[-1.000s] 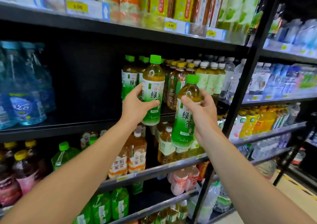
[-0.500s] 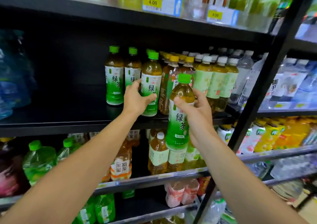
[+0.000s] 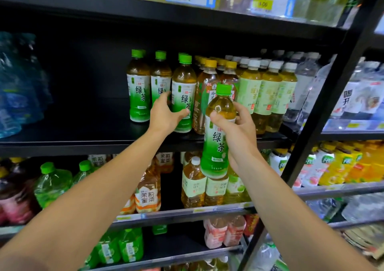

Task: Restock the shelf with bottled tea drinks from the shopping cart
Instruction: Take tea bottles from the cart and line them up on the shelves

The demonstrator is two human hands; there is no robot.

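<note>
On the black middle shelf (image 3: 83, 141) stand two green-capped green tea bottles (image 3: 138, 88). To their right a third green tea bottle (image 3: 184, 92) stands on the shelf board; my left hand (image 3: 165, 117) grips its lower part, thumb across the front label and fingers behind it. My right hand (image 3: 239, 133) holds another green tea bottle (image 3: 218, 129) upright by its shoulder. That bottle hangs in front of the shelf edge, just right of the shelved one. The shopping cart is out of view.
Yellow-capped tea bottles (image 3: 209, 92) and white-capped bottles (image 3: 254, 92) fill the shelf to the right. Dark bare shelf lies left of the green teas, with wrapped water packs (image 3: 18, 88) at the far left. A black upright post (image 3: 326, 104) stands right. The lower shelves hold several drinks.
My left hand carried its bottle inward and set it down on the shelf beside the other green teas. My right hand with its bottle stayed in front of the shelf edge.
</note>
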